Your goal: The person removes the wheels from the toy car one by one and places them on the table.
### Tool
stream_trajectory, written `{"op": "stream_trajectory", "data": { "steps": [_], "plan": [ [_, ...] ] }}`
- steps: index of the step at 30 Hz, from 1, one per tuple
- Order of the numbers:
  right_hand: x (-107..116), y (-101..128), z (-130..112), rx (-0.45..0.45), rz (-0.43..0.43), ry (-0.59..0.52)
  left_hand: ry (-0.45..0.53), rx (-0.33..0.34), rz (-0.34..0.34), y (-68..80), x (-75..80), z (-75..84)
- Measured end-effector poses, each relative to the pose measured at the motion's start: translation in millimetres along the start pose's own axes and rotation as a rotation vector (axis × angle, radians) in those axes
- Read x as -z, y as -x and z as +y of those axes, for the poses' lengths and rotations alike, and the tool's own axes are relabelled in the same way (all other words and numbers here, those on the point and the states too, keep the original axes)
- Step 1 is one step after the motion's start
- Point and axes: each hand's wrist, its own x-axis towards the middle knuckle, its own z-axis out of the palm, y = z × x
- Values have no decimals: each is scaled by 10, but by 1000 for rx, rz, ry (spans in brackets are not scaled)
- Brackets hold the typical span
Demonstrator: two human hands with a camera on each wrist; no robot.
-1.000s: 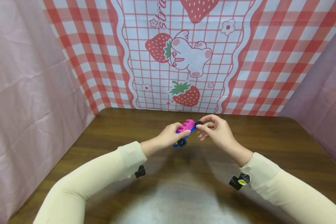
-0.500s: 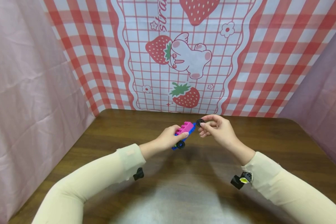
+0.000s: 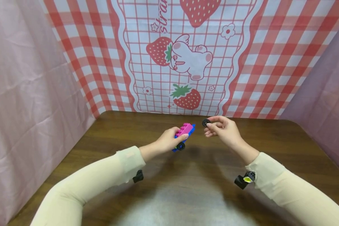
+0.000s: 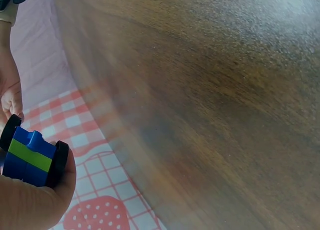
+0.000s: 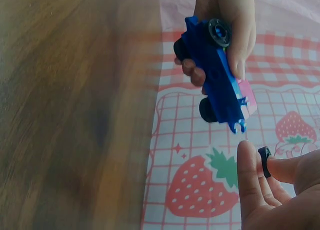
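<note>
My left hand grips a toy car built of a blue base, pink bricks on top and black wheels, held above the brown table. In the right wrist view the toy car shows its blue underside and a wheel, with the left hand's fingers curled round it. The left wrist view shows the car's blue and green end beside my palm. My right hand pinches a small black wheel a short way right of the car, apart from it. That wheel sits between thumb and finger.
A red-checked strawberry cloth hangs behind the table, with pink fabric at the left and purple fabric at the right. The table's far edge lies just beyond the hands.
My right hand has pulled the black wheel off the car's front end and moved right, away from it. The left hand with the car has shifted slightly left.
</note>
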Motion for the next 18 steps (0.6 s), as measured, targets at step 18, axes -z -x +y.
{"op": "stream_trajectory", "data": {
  "steps": [18],
  "plan": [
    [230,-83,230,-94,95,-62,-18,-3,14,38,17,-56]
  ]
}}
